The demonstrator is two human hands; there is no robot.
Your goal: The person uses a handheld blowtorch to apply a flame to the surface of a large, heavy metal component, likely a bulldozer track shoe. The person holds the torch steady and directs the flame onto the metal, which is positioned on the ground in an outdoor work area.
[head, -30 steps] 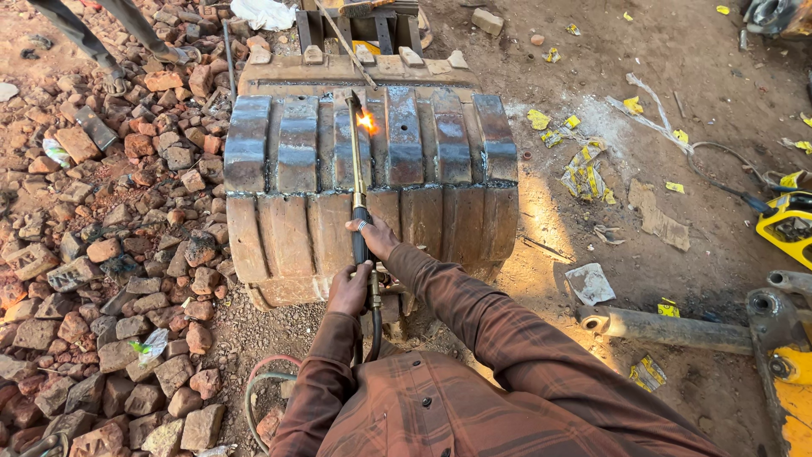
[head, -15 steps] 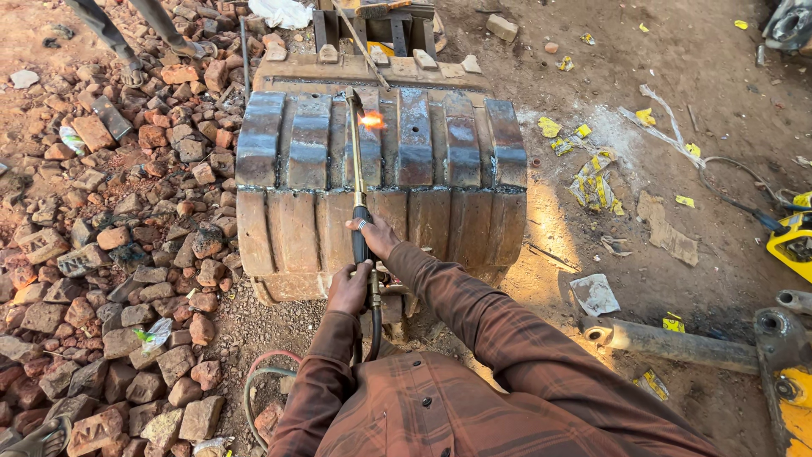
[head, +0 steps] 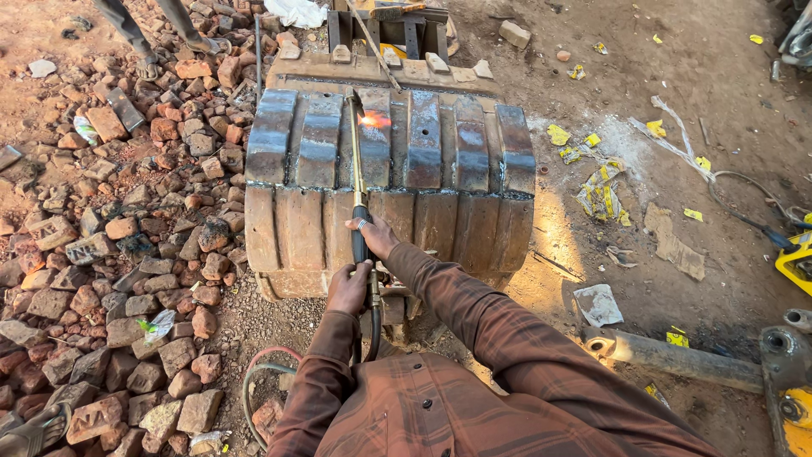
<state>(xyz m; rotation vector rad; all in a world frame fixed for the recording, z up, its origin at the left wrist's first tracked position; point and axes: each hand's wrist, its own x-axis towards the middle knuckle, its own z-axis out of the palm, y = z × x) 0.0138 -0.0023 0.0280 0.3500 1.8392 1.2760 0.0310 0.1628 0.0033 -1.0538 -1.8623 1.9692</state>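
Currently you hold a long cutting torch (head: 359,182) with both hands, pointing away from you over a large rusty excavator bucket (head: 440,169). Your right hand (head: 373,234) is forward, fingers wrapped over the black grip of the torch, with a ring on one finger. Your left hand (head: 350,288) sits just behind it, clenched around the rear of the handle where the valves and the dark hose (head: 372,326) join. Both sleeves are brown plaid.

The torch's brass tube runs up along a seam between two of the curved steel ribs welded across the bucket's back. Its tip lies near the top of the bucket, and an orange flame (head: 375,119) glows on the metal just right of the tip.

Left of the bucket lies a wide spread of broken bricks (head: 127,228). Another person's legs (head: 144,30) stand at the top left edge. Right of the bucket is bare dirt with yellow scraps (head: 602,199). A grey steel pipe (head: 677,360) lies at lower right, touching a yellow machine part (head: 795,415). Red and green hoses (head: 258,377) loop on the ground beside your left elbow.
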